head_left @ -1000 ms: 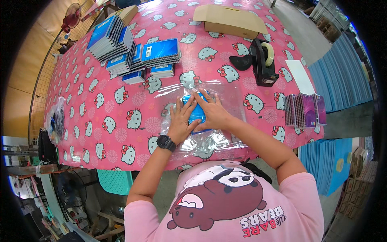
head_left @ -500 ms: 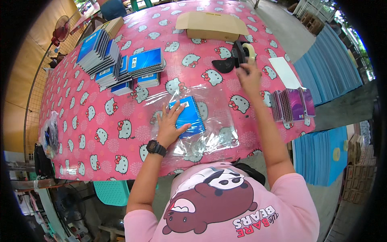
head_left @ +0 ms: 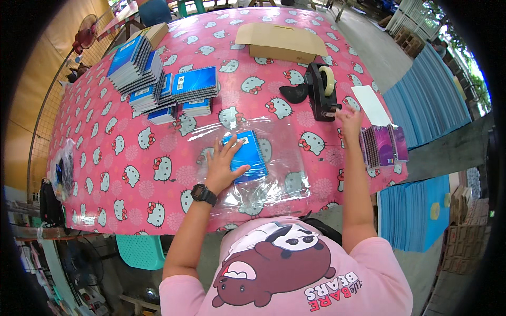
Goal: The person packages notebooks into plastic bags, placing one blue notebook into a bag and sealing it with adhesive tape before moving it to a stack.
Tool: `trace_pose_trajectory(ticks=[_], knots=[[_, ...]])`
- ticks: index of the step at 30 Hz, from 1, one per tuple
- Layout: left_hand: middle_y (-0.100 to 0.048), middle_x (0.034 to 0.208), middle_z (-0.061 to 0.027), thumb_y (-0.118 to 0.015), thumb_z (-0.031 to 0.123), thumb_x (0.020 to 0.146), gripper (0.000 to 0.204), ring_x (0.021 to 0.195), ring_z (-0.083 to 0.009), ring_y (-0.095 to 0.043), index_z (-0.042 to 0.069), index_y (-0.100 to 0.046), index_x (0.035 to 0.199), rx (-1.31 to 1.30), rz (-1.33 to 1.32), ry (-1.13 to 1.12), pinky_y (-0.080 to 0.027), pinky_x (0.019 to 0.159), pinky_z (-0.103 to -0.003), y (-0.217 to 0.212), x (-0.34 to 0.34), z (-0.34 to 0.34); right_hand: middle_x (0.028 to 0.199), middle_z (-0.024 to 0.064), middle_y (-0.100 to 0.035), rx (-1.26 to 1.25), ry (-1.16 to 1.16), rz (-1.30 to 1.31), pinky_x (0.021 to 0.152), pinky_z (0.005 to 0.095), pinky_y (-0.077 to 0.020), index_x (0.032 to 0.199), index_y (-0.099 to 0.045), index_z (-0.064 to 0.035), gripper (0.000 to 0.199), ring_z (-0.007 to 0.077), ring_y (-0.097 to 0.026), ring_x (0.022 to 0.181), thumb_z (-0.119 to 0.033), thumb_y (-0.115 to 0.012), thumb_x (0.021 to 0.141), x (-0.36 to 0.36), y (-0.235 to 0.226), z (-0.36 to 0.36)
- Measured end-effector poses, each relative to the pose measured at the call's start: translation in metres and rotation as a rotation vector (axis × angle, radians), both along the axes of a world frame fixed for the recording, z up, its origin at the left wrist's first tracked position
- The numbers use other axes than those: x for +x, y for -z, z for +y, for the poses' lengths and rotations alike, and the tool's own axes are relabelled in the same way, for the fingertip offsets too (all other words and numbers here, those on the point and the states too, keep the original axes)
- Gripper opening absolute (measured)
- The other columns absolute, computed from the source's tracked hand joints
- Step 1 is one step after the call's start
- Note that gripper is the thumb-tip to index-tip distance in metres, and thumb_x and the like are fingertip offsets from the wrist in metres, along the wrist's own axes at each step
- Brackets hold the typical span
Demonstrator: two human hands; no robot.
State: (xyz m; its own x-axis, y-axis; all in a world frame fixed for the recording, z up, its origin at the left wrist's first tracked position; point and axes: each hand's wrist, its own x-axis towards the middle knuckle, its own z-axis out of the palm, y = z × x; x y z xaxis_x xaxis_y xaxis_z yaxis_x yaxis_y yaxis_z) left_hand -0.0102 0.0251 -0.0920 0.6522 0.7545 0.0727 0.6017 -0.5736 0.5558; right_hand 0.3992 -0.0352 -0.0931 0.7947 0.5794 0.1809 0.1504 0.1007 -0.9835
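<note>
Where visible, bright blue notebook [head_left: 250, 154]

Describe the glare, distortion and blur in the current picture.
Head view: bright glare streaks the clear plastic sheet; head view: the fisheye bows the pink tablecloth's edges and blackens the corners; head view: the right hand looks slightly soft, the left hand crisper.

Left hand [head_left: 222, 167] lies flat, fingers splayed, over the left side of the blue notebook [head_left: 249, 158]; right arm [head_left: 357, 184] stretches forward, right hand [head_left: 350, 120] well right of the notebook, fingers bunched!
</note>
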Motion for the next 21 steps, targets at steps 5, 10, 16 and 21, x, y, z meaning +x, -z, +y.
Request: trace_pose_trajectory(ticks=[5, 10, 16, 21], knots=[[-0.03, 0.147, 0.0001, -0.068, 0.047, 0.073, 0.072, 0.138, -0.0378, -0.012, 0.024, -0.041, 0.136, -0.004, 0.008, 0.029, -0.011, 0.103, -0.065, -0.003, 0.004, 0.001, 0.069, 0.0025, -0.06, -0.176, -0.385, 0.676, 0.047, 0.0218, -0.0421, 0.092, -0.06, -0.0028, 0.02, 0.0057, -0.051, 0.054, 0.0, -0.068, 0.074, -0.003, 0.037, -0.003], [-0.03, 0.147, 0.0013, -0.07, 0.048, 0.071, 0.075, 0.137, -0.0383, -0.013, 0.026, -0.041, 0.136, -0.044, -0.029, -0.015, -0.011, 0.102, -0.066, 0.002, -0.005, 0.0, 0.08, 0.0103, -0.064, -0.499, -0.798, 0.296, 0.054, 0.0262, -0.0447, 0.113, -0.047, 0.003, 0.057, 0.0121, -0.06, 0.067, -0.017, -0.077, 0.069, -0.189, -0.038, 0.032], [-0.031, 0.146, 0.0031, -0.075, 0.045, 0.065, 0.081, 0.138, -0.0377, -0.012, 0.028, -0.04, 0.136, -0.084, -0.079, -0.017, -0.01, 0.101, -0.069, 0.005, -0.002, 0.007, 0.094, 0.0197, -0.065, -0.842, -0.732, -0.755, 0.075, 0.0414, -0.0503, 0.109, -0.047, 0.0025, 0.068, 0.0361, -0.063, 0.091, -0.035, -0.08, 0.062, -0.259, -0.05, 0.047], [-0.033, 0.145, 0.0016, -0.075, 0.041, 0.066, 0.079, 0.138, -0.0375, -0.013, 0.028, -0.041, 0.136, -0.065, 0.0, 0.003, -0.012, 0.103, -0.066, -0.003, 0.0, 0.008, 0.09, 0.0201, -0.064, -0.828, -0.698, -0.867, 0.072, 0.044, -0.0502, 0.106, -0.049, -0.0006, 0.072, 0.0364, -0.064, 0.086, -0.043, -0.081, 0.058, -0.233, -0.056, 0.03]])
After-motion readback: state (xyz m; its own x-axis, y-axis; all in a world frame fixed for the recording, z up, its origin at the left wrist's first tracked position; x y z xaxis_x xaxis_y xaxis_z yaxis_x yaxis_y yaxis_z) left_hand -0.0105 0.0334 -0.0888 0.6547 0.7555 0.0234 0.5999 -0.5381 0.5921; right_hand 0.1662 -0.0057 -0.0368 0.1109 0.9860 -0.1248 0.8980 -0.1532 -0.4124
